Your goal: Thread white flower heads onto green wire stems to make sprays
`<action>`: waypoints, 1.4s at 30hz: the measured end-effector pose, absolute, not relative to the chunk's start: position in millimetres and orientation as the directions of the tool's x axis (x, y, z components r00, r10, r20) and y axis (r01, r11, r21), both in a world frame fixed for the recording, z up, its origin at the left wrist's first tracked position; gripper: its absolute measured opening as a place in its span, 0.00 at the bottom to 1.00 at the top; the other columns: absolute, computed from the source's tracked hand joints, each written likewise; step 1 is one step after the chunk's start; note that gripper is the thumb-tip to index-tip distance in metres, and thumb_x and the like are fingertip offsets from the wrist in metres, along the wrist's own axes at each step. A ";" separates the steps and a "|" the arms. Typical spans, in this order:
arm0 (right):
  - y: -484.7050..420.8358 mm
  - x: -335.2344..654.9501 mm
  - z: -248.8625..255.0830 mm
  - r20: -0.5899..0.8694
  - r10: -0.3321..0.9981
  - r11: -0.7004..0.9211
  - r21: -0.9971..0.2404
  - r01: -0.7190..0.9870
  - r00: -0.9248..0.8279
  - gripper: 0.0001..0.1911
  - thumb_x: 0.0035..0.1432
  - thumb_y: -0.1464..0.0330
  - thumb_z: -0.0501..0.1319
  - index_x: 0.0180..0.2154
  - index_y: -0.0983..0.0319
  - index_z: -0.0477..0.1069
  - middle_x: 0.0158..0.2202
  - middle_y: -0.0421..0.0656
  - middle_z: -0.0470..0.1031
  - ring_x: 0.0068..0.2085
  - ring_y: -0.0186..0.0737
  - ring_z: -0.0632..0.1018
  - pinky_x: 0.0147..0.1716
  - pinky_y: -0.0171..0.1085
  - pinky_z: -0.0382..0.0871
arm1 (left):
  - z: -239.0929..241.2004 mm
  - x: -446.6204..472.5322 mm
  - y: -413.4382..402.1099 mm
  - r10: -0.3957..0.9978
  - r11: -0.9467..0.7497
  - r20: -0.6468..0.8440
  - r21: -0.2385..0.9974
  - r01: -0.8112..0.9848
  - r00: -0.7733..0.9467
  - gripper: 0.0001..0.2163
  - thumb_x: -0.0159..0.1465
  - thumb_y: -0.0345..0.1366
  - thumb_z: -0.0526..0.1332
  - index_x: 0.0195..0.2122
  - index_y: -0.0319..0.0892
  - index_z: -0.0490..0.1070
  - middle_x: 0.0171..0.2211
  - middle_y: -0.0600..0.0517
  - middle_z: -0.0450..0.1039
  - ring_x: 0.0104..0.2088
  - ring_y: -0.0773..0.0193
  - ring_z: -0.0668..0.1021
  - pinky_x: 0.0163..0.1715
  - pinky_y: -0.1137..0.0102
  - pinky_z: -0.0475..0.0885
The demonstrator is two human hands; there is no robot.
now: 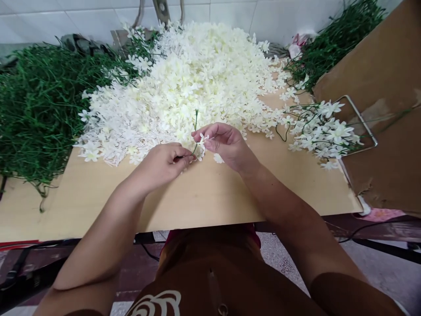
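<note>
Close to the front of the flower pile, my left hand (169,162) pinches a thin green artificial stem (196,117), which points upward away from me. Beside it, my right hand (223,142) holds a small white artificial flower (203,139) between thumb and fingers, right at the stem. Whether the flower touches the stem I cannot tell. Behind both hands spreads a big heap of loose white and cream flowers (210,74).
Bundles of green stems (36,105) lie at the left, with more green stems (342,39) at the back right. White flowers on stems (329,131) rest by a metal wire frame (362,118) against a cardboard box (378,87). The wooden table (204,202) ends near my body.
</note>
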State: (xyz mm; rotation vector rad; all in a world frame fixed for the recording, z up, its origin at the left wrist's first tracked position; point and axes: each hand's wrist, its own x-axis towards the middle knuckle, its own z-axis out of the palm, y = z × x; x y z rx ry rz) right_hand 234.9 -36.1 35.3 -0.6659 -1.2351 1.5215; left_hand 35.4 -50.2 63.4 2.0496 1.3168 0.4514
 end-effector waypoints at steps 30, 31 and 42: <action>-36.0 232.4 31.4 0.039 0.895 -0.123 -0.936 -0.330 -0.445 0.21 0.45 0.56 0.76 0.28 0.61 0.71 0.31 0.39 0.76 0.31 0.32 0.77 0.38 0.37 0.75 | 41.3 40.0 -55.1 0.917 0.066 -0.139 0.977 0.204 0.373 0.15 0.57 0.50 0.68 0.28 0.43 0.77 0.24 0.51 0.70 0.25 0.66 0.70 0.26 0.71 0.67; -35.7 231.6 30.5 0.034 0.885 -0.137 -0.934 -0.330 -0.465 0.20 0.45 0.56 0.76 0.28 0.61 0.71 0.30 0.38 0.76 0.31 0.32 0.77 0.38 0.37 0.74 | 41.6 40.0 -55.4 0.909 0.049 -0.140 0.971 0.233 0.393 0.15 0.59 0.51 0.67 0.28 0.43 0.77 0.23 0.51 0.70 0.24 0.66 0.69 0.26 0.71 0.66; -37.1 234.3 26.6 -0.084 0.843 -0.286 -0.906 -0.311 -0.531 0.19 0.46 0.58 0.77 0.30 0.62 0.72 0.28 0.38 0.76 0.30 0.32 0.79 0.38 0.37 0.77 | 35.8 35.8 -53.4 0.875 -0.046 -0.080 0.968 0.246 0.478 0.22 0.64 0.55 0.60 0.29 0.39 0.74 0.19 0.55 0.60 0.21 0.71 0.63 0.21 0.75 0.60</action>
